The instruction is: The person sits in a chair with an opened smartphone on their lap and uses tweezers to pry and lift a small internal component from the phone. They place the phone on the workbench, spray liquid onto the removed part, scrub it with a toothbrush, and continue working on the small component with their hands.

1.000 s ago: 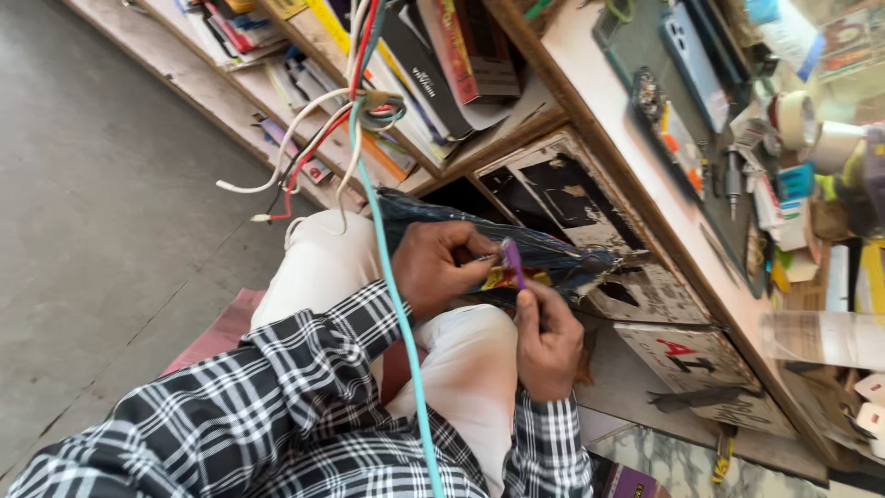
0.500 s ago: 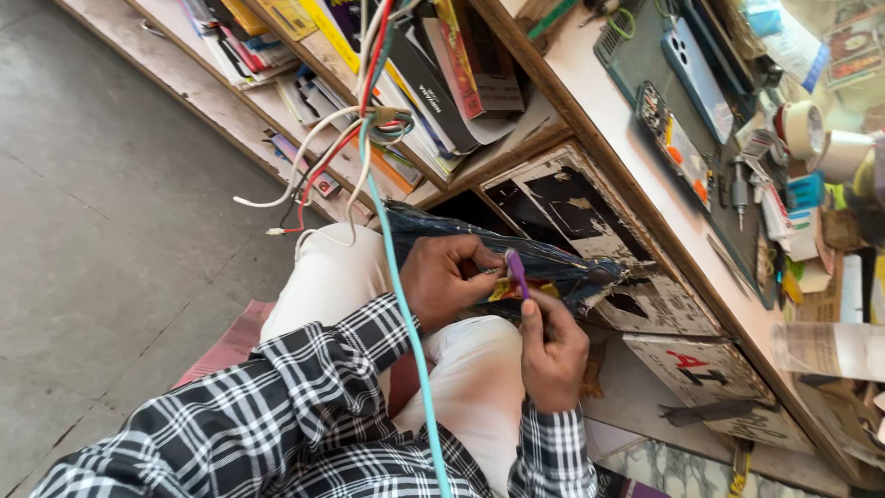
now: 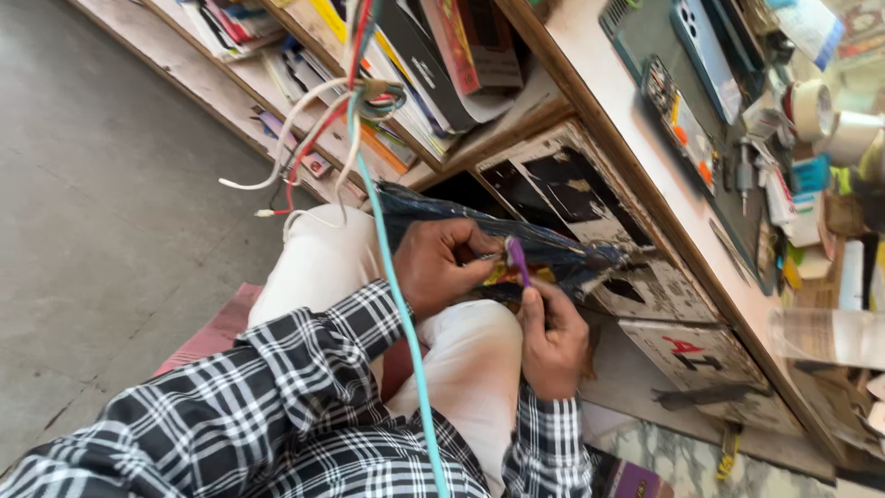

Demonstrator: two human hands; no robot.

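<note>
**Two hands worked over a dark pouch on your lap**

You sat with your knees against a worn wooden desk (image 3: 590, 55); your left hand (image 3: 441, 267) curled around the near edge of a dark blue plastic pouch (image 3: 544, 247), fingers (image 3: 479, 247) clenched on the crinkled film, thumb pressing from the front; your right hand (image 3: 553, 341) rose from below, its fingers (image 3: 539, 300) pinched on a thin purple tool (image 3: 518, 261) that stood nearly upright between both hands; the tool's tip met a small yellow-and-red item (image 3: 498, 274) just beneath your left fingertips, though what that item was could not be told; the pouch stretched away from your left fingers toward the desk's drawer fronts (image 3: 701, 355), its far end resting near a peeling panel; a teal cable (image 3: 396, 304) hung down just outside your left knuckles, crossing your checked sleeve (image 3: 304, 369); above your fingers a knot of white and red wires (image 3: 313, 138) dangled beside stacked books (image 3: 415, 65); well beyond your right fingers, on the desk top, lay a phone (image 3: 705, 46) and rolls of tape (image 3: 811, 106).
</note>
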